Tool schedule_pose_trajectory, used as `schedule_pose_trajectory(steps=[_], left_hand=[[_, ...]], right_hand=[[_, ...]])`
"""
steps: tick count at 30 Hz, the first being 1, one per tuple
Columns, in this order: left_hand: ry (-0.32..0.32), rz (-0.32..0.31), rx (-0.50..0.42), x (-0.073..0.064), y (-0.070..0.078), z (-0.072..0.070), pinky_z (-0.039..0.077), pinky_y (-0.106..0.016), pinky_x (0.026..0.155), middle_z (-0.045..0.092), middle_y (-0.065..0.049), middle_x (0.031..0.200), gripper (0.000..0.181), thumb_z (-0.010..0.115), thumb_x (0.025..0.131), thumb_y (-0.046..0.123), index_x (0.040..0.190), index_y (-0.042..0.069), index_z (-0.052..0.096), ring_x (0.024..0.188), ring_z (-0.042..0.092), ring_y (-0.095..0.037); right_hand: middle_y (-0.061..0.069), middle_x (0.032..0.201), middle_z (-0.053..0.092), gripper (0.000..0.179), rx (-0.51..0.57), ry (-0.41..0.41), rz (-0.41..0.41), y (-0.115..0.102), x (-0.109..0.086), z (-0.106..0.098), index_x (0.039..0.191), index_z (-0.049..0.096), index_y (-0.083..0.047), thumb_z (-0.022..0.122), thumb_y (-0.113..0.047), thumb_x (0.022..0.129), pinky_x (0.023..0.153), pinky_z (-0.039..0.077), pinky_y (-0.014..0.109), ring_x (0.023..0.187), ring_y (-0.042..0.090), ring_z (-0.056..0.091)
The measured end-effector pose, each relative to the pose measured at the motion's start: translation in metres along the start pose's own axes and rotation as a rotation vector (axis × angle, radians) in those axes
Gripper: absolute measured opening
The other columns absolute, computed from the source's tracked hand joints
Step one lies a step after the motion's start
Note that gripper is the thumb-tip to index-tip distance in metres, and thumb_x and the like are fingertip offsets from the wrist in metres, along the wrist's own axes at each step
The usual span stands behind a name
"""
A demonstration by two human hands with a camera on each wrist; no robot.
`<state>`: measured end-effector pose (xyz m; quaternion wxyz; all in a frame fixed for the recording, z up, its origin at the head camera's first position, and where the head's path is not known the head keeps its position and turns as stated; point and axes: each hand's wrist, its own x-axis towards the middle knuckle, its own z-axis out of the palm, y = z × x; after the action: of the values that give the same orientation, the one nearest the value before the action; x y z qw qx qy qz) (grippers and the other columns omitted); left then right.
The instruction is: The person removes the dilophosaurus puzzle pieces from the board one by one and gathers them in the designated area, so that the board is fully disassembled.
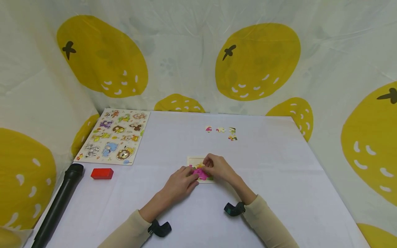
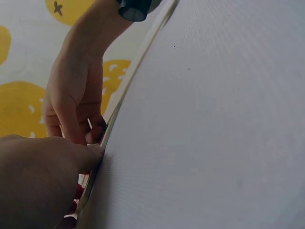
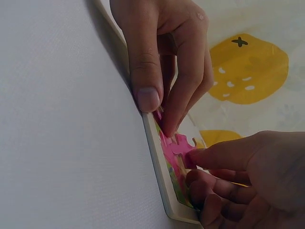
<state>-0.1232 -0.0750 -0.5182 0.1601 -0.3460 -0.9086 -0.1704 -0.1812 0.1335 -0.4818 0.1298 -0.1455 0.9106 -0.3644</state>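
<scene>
A small jigsaw puzzle board point(image 1: 195, 160) with a pale frame lies near the middle of the table, its picture mostly pink and yellow. My left hand point(image 1: 178, 184) rests on the board's left side. In the right wrist view, its thumb presses on the frame's edge and a fingertip touches the pink picture. Over the right side, my right hand point(image 1: 221, 168) pinches a pink puzzle piece point(image 3: 182, 144) between thumb and fingers. That piece is tilted up over the board, and the fingers hide part of it.
Several loose puzzle pieces point(image 1: 221, 130) lie beyond the board. At the back left is a large animal puzzle board point(image 1: 112, 137). A red block point(image 1: 102, 173) sits in front of it, and a black pole point(image 1: 59, 206) runs along the table's left edge.
</scene>
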Motion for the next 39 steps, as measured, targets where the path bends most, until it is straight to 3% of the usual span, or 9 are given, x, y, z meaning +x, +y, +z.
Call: schedule_pose_trajectory(steps=[8,24,31,39], left_hand=[[0.005,0.011,0.003,0.000,-0.001,0.001,0.053,-0.032,0.089,0.067,-0.004,0.108,0.022,0.071,0.093,0.030,0.109,0.016,0.076,0.103,0.060,-0.019],[0.001,0.004,0.005,0.000,-0.001,0.000,0.053,-0.032,0.087,0.066,-0.003,0.107,0.022,0.071,0.093,0.031,0.109,0.016,0.076,0.102,0.059,-0.018],[-0.016,-0.007,0.000,0.000,0.000,-0.001,0.054,-0.031,0.087,0.066,-0.002,0.107,0.025,0.071,0.093,0.032,0.112,0.016,0.076,0.102,0.059,-0.018],[-0.050,-0.037,-0.003,0.000,0.001,-0.001,0.054,-0.030,0.089,0.066,-0.002,0.111,0.030,0.071,0.093,0.035,0.118,0.018,0.075,0.104,0.059,-0.017]], right_hand=[[0.001,0.085,0.065,0.024,0.051,-0.035,0.018,0.000,0.000,-0.001,0.104,0.064,-0.009,0.078,-0.018,0.087,0.065,0.047,0.020,0.075,0.012,0.056],[0.001,0.089,0.069,0.027,0.112,-0.121,-0.044,0.007,0.001,-0.004,0.111,0.062,-0.011,0.076,-0.012,0.088,0.070,0.050,0.023,0.077,0.013,0.061],[0.002,0.092,0.070,0.025,0.143,-0.099,-0.042,0.010,0.001,-0.006,0.113,0.062,-0.012,0.074,-0.015,0.091,0.075,0.051,0.026,0.081,0.013,0.063],[0.002,0.097,0.074,0.031,0.165,-0.008,-0.008,0.014,0.004,-0.008,0.118,0.061,-0.012,0.073,-0.021,0.092,0.074,0.051,0.024,0.081,0.010,0.065]])
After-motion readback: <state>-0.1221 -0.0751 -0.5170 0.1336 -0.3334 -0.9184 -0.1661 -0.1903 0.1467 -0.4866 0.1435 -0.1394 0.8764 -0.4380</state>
